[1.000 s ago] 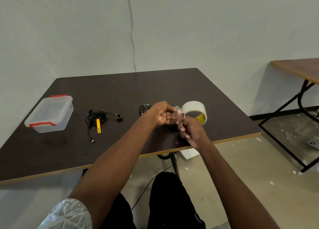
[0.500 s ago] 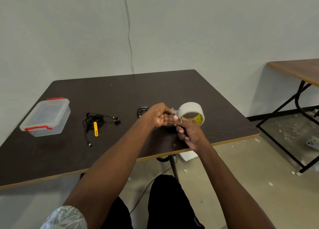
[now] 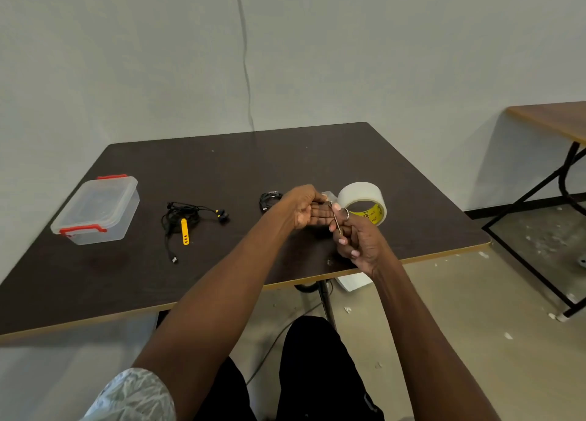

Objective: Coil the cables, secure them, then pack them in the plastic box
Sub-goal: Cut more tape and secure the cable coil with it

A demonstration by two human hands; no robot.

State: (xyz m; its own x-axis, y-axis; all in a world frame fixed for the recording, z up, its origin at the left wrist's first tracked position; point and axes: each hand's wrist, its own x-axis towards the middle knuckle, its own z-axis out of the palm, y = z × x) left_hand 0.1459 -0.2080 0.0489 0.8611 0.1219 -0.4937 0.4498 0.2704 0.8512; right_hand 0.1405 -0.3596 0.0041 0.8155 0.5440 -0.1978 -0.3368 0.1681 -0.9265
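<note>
2 hands meet above the dark table, just left of the tape roll. Far left of that roll sits the lidded plastic box, then the loose black earphone cable with a yellow tie. Nearer lies a small coiled cable. The left hand curls, pinching clear tape; the right hand grips small scissors.

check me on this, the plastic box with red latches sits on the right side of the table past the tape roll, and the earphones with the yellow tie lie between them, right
Not quite. In the head view the plastic box with red latches sits on the left side of the table, far from the tape roll, which stands on the right. The rest holds: the earphones with the yellow tie lie between them.
</note>
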